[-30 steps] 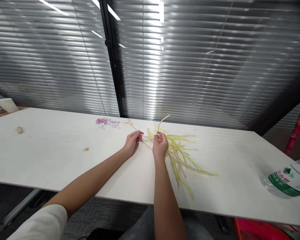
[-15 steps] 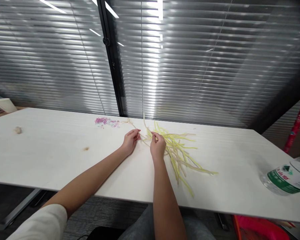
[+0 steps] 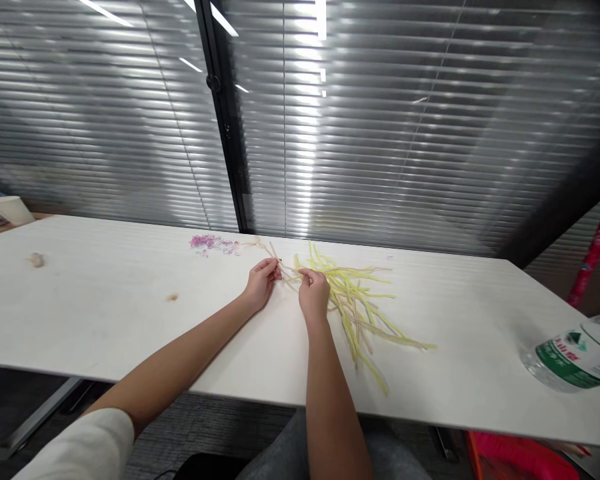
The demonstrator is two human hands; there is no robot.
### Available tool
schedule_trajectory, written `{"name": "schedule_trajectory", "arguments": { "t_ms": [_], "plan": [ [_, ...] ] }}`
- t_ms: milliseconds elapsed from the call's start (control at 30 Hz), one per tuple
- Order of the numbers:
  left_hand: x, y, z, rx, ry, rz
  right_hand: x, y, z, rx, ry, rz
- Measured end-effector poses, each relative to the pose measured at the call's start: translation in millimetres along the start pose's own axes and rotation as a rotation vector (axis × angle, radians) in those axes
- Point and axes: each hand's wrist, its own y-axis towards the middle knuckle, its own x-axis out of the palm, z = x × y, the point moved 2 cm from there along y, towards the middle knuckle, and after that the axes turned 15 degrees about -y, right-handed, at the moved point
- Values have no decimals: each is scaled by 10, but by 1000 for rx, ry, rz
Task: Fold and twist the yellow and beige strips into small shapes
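Yellow and beige strands point(image 3: 353, 293) lie fanned out on the white table point(image 3: 130, 320), spreading to the right of my hands. My left hand point(image 3: 261, 283) pinches thin beige strands, whose ends stick out past the fingertips toward a small beige tuft point(image 3: 256, 241). Just right of it, my right hand point(image 3: 314, 290) has thumb and fingers closed on a beige strand at the left end of the bundle. The strands stretch across the short gap between both hands. A heap of small pink and purple rings point(image 3: 205, 242) lies behind and left of my left hand.
At the right edge stands a clear plastic container point(image 3: 573, 357) with a green and white label. A small beige lump point(image 3: 37, 260) sits at the far left, a brown spot point(image 3: 173, 297) nearer the middle. Window blinds point(image 3: 405, 133) rise behind the table.
The beige strand that stood up by my right hand has swung down leftward and now lies toward my left hand. My right hand has shifted slightly left and down.
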Motion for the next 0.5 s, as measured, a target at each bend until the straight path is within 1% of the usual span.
{"name": "schedule_trajectory", "arguments": {
  "t_ms": [500],
  "plan": [
    [31,-19,17,-5,35,-31,16,13,13,70,-56,-50]
  ]
}}
